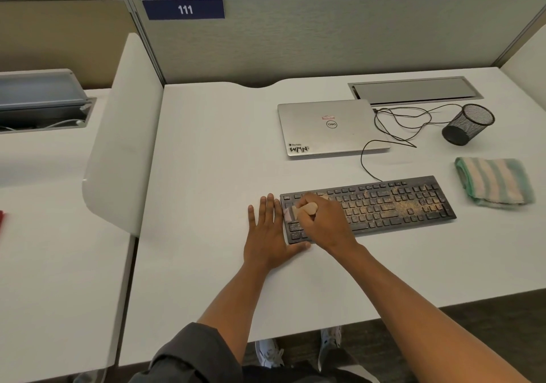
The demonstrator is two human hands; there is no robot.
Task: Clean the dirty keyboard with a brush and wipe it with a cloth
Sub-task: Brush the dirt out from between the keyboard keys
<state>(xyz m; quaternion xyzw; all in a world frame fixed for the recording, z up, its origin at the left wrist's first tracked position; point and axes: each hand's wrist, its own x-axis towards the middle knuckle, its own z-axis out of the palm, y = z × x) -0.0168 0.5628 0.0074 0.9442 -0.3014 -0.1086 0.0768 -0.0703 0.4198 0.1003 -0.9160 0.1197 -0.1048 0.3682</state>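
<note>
On white tabletop [206,152]: black wired keyboard [384,205], keys dusted with tan crumbs, lying right of centre. Right hand [320,220] curled round light wooden-handled brush [304,209], bristle end at keyboard's left key block. Left hand [267,235] flat, fingers straight, pressed on tabletop against keyboard's left edge, thumb at its near corner. Folded green-and-cream striped cloth [495,182] just right of keyboard, untouched. Closed silver laptop [331,127] and black mesh cup [468,124], tipped on side, behind.
</note>
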